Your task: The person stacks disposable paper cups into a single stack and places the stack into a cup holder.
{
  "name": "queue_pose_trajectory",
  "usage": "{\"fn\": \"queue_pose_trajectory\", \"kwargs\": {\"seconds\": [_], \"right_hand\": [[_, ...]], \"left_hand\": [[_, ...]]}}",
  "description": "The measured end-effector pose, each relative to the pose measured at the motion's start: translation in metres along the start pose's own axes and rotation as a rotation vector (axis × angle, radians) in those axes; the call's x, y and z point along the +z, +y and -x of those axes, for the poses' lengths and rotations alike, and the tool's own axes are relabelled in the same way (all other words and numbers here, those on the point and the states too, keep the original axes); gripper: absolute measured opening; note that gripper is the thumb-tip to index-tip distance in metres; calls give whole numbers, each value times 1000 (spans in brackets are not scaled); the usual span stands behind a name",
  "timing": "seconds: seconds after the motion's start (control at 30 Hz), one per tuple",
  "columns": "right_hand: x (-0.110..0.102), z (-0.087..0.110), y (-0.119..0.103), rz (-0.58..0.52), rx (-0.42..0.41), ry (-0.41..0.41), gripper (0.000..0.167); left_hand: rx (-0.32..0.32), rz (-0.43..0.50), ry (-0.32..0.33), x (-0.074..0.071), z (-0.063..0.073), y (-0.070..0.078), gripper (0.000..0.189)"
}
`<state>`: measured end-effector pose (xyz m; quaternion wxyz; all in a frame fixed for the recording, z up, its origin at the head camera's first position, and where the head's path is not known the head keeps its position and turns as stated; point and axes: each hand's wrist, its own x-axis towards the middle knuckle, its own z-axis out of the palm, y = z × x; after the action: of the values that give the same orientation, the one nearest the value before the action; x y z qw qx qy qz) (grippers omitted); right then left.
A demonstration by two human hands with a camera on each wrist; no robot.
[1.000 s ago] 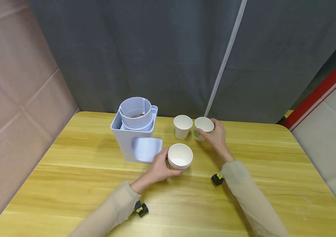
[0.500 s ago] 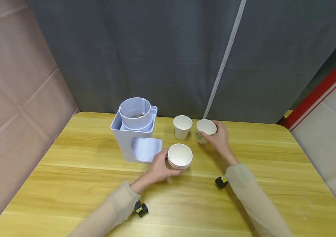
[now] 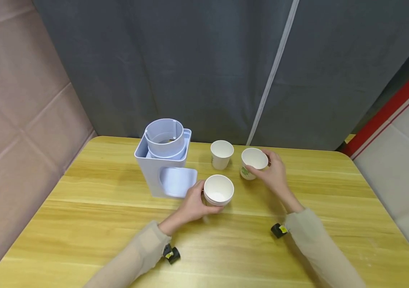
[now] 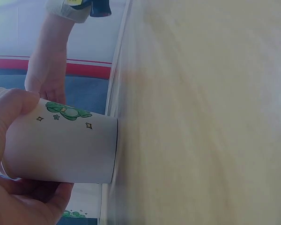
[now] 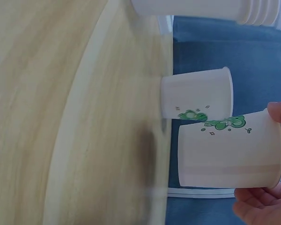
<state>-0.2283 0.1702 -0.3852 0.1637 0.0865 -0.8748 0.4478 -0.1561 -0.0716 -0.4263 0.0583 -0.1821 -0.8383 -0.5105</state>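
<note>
In the head view my left hand grips a nested stack of white paper cups, thumb at the near side and fingers round the left. The left wrist view shows the outer cup upright with its base at the tabletop and a green print on its side. My right hand pinches a single paper cup near its rim between thumb and fingers. That cup is held just above the table, mouth up. Another paper cup stands between the two hands, farther back.
To the left of the cups stands a pale blue plastic holder with a round tube on top and a flat tray jutting right. A grey curtain hangs behind the wooden table.
My right hand has brought its paper cup toward me and to the right, away from the back cup. The left hand and its stack have stayed in place.
</note>
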Motion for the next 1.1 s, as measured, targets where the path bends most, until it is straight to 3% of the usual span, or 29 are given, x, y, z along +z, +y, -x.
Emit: {"fn": "queue_pose_trajectory", "kwargs": {"seconds": [0.6,1.1], "right_hand": [[-26,28,-16,-8,-42,-61,65],[-37,54,-19,50,-61,-68,66]], "left_hand": [[5,-8,-1,0,-1,1,70],[27,3,3,-1,0,3,70]]}}
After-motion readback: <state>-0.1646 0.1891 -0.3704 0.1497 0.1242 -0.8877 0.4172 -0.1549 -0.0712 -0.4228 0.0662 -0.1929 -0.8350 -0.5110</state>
